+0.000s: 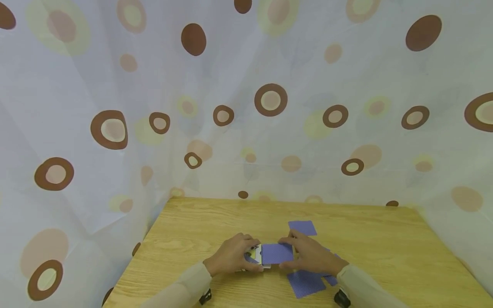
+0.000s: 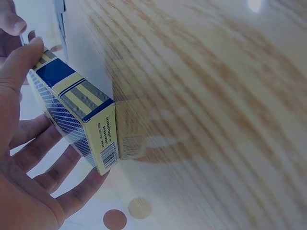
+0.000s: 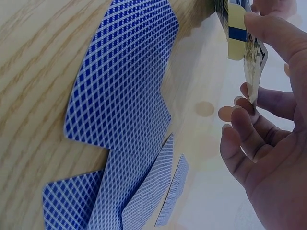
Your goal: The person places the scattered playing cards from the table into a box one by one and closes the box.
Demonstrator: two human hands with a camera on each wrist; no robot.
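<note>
White, dotted sheeting (image 1: 308, 72) is hung behind and beside a wooden surface (image 1: 215, 218), whose pale grain is marked by reflections. Over it two light sleeves (image 1: 366, 284) are extended, each ending in a working hand. By the left hand (image 1: 235, 254), a yellow-and-blue card box (image 2: 91, 98) is gripped; its end is caught between curved fingers and thumb, and its side is mirrored in the surface close by. By the right hand (image 1: 310, 252), a blue-backed card (image 1: 278, 253) is pinched between thumb and fingers at its far end, so that it is held just right of the box, between the two hands, nearly against the box's opening. Whether further cards are held beneath cannot be told. Below and beside the right hand, several loose cards (image 1: 306, 282) are spread overlapping, backs up, while one separate card (image 1: 303, 227) is seen beyond its fingertips. Smallest, a yellow flap (image 3: 236, 26) with a blue stripe is shown near the right thumb.
</note>
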